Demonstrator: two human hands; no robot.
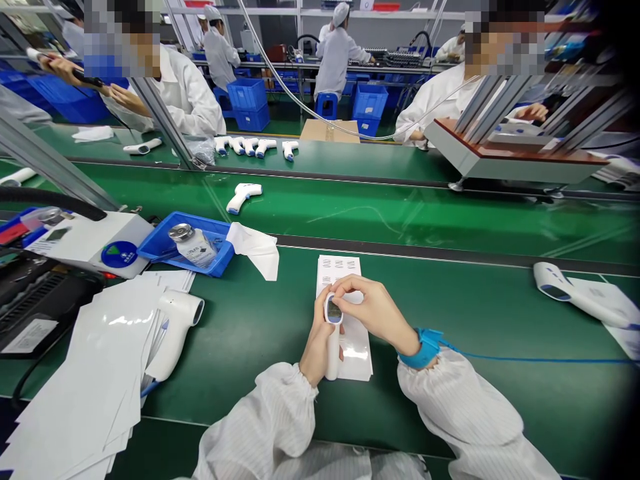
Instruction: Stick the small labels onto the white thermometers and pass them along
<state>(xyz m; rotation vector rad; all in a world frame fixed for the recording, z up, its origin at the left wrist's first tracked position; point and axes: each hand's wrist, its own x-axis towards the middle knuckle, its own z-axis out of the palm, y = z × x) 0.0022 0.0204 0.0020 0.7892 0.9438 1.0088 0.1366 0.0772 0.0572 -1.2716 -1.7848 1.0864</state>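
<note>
Handheld device over a label sheet at centre, tray at ten o'clock with a bottle in it, paper stack at nine, second device at three, cardboard box behind at twelve

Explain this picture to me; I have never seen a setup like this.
There is no robot here: one camera on a person's head looks forward and down at their own bare hands. The left hand holds a white handheld device by its handle, its small screen facing up. The right hand has its fingertips at that screen; its wrist wears a blue strap. Beneath them, a printed white sheet lies on the green worktop. To the left are a similar device, loose papers and a blue tray holding a bottle. Another device lies at right. Co-workers sit beyond.
</note>
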